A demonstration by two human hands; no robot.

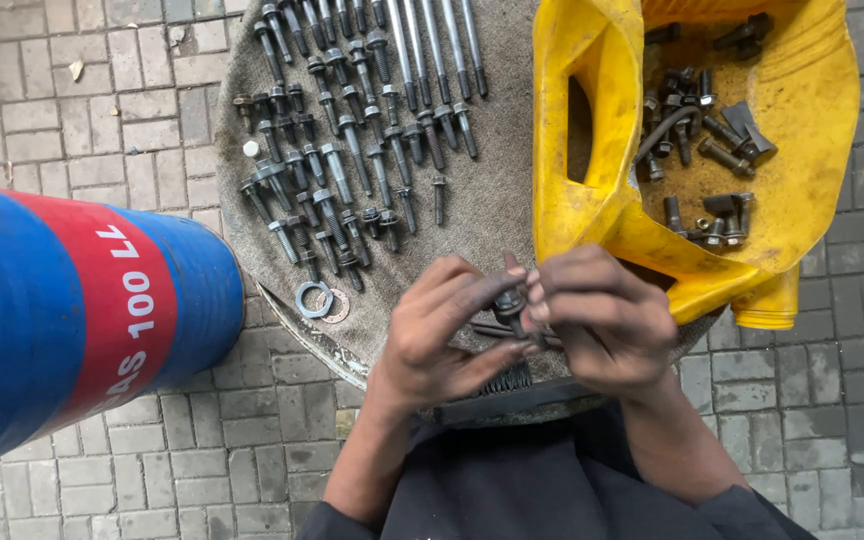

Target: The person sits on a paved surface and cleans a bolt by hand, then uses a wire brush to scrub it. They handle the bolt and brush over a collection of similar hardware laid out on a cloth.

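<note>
Yellow jug (592, 215) beside; bolts (352, 150) ahead

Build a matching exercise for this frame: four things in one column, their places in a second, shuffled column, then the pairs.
Things:
1. blue and red drum
2. sorted bolts
3. loose bolts and nuts
4. small dark bolt

Places:
A. inside the cut-open yellow jerrycan
B. between the left hand and right hand
C. lying on the paving at the left
D. laid in rows on the grey cloth

Pairs: 1-C, 2-D, 3-A, 4-B
</note>
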